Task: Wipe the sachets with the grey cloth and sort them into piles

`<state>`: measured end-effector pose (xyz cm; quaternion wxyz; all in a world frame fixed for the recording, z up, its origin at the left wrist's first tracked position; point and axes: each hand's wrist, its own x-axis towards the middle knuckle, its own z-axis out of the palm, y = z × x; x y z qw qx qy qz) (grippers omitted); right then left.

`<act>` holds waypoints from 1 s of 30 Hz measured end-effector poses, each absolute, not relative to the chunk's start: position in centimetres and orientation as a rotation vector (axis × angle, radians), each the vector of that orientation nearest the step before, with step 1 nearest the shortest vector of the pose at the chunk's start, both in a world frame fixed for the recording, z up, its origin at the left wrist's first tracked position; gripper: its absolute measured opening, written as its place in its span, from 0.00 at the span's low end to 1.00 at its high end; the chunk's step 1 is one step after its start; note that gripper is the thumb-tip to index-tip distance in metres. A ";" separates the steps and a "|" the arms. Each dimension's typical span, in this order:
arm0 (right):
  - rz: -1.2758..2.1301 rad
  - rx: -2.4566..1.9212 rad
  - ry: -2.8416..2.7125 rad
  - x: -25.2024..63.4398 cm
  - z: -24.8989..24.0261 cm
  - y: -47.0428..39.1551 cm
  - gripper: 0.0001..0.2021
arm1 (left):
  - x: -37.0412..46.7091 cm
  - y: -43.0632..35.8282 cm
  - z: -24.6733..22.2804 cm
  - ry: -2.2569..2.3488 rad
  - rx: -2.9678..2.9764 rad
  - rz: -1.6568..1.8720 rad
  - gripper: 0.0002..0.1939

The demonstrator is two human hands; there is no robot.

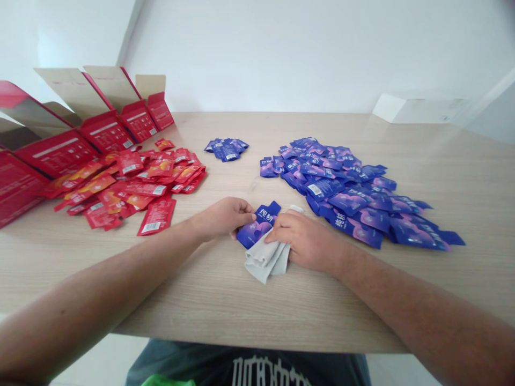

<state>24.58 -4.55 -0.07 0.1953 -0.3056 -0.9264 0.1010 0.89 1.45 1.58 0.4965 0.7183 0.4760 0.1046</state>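
Between my hands, near the middle of the table, is a single blue-purple packet [257, 224]. My left hand [226, 217] pinches its left edge between thumb and fingers. A folded pale grey cloth [267, 258] is bunched in my right hand [300, 236] and lies against the packet's lower right part. A large heap of blue-purple packets [346, 187] spreads to the right, beyond my right hand. Farther back, left of that heap, sits a small pile of blue packets [227, 149].
Many red packets [137, 185] lie heaped on the left of the wooden table [225, 316]. Behind them stands a row of open red boxes [107, 131] with raised flaps. A white box [418, 109] rests at the back right by the wall.
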 end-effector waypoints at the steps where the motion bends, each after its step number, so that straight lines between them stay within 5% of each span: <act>1: 0.291 -0.850 -2.595 24.6 0.0 -4.6 0.11 | 1.1 1.9 1.6 1.151 1.765 0.226 0.15; 30: 0.304 -0.807 -2.497 22.9 -0.3 -6.0 0.09 | 1.0 0.5 1.1 1.079 1.893 0.163 0.09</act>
